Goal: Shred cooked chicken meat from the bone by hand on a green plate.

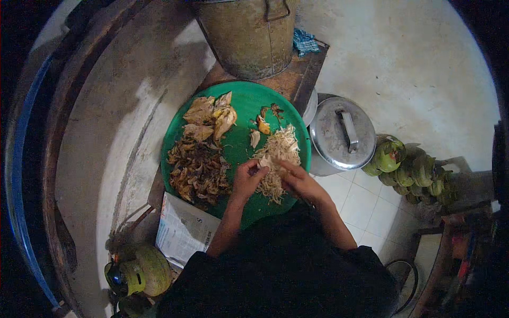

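My left hand [247, 178] pinches a pale piece of cooked meat [265, 161], probably chicken, between thumb and fingers. Close beside it, my right hand [299, 181] is blurred, over a heap of shredded meat [279, 147]; whether its fingers grip any strands cannot be made out. Both hands are above a round green tray [245, 93]. At its upper left lie larger meat pieces [199, 110], and below them a pile of brown scraps [199, 169], perhaps skin or bones. A few small pieces [262, 125] rest above the shredded heap.
Beyond the tray stands a large, stained metal pot [246, 39] near a checked cloth [305, 41]. A lidded metal pot [338, 133] is at the right, with green rounded objects [413, 173] past it. Newspaper [187, 230] and a green gas cylinder [139, 270] lie lower left.
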`<state>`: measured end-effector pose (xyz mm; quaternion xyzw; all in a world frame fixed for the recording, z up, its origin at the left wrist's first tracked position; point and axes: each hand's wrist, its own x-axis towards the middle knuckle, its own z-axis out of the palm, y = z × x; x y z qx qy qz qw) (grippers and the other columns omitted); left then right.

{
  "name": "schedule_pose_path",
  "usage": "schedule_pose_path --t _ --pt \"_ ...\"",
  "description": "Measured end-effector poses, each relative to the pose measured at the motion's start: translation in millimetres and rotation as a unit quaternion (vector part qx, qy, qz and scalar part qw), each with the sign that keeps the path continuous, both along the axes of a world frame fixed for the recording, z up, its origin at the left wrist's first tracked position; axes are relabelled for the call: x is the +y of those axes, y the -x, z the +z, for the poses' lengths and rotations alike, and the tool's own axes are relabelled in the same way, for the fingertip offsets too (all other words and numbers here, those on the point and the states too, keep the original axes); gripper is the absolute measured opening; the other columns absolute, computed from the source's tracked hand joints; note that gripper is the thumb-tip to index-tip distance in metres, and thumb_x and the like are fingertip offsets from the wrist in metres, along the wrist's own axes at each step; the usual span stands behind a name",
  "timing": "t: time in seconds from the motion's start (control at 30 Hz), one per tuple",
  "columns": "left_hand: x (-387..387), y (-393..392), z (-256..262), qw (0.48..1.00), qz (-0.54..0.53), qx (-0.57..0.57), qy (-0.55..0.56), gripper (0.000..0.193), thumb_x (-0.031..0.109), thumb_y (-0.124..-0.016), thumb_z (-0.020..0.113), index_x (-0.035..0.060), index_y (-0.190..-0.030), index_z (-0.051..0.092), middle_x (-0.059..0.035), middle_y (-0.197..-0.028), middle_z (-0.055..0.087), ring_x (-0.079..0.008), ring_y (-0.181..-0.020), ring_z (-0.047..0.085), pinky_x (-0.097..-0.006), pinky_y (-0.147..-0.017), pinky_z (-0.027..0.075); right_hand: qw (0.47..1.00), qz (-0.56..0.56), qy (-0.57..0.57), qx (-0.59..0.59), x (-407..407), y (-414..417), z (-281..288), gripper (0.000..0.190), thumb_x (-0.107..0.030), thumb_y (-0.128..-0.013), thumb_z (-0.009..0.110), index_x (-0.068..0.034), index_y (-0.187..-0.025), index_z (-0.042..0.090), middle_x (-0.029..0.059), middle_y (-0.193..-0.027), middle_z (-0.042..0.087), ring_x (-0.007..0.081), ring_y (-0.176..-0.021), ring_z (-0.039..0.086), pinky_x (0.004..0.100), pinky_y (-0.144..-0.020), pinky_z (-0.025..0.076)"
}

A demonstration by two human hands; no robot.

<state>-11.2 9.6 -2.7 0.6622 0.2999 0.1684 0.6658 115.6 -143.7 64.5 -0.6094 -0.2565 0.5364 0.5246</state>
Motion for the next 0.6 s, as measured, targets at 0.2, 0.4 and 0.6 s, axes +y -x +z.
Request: schedule_pose_path --t 0.2,0.4,0.6 --pt "-3.1 -5.4 5.0 0.999 0.009 0.004 0.048 0.018 0.012 -0.083 0.066 -0.0016 -0.095 0.064 -0.0006 -0.076 0.062 -0.0076 -0.067 0.055 -0.0247 -0.062 0.044 0.998 -0.057 -0.038 0.012 4.4 -1.4 -27.3 0.039 -0.025 -0.098 0.046 -0.01 -0.134 0.047 -0.0036 -0.066 0.045 0.0054 -0.053 0.038 0.0214 -0.047 0.031" --pt "-3.5 -2.4 8.2 0.999 -0.001 -0.01 0.039 0.015 0.011 -0.083 0.064 -0.0018 -0.091 0.063 -0.0008 -0.073 0.061 -0.0079 -0.066 0.054 -0.0246 -0.061 0.043 1.0 -0.015 -0.011 -0.018 3.6 -3.6 -9.0 0.037 -0.023 -0.098 0.047 -0.012 -0.133 0.049 -0.0031 -0.07 0.048 0.0065 -0.057 0.041 0.0215 -0.05 0.034" --pt "-1.8 -3.4 0.6 0.999 -0.022 0.001 -0.026 0.017 0.013 -0.083 0.064 -0.0012 -0.092 0.064 -0.0012 -0.075 0.062 -0.0086 -0.066 0.055 -0.0258 -0.06 0.043 0.997 -0.067 -0.023 -0.034 9.1 -5.0 -32.8 0.038 -0.023 -0.098 0.047 -0.013 -0.135 0.047 -0.0024 -0.065 0.048 0.0067 -0.053 0.043 0.0212 -0.047 0.035"
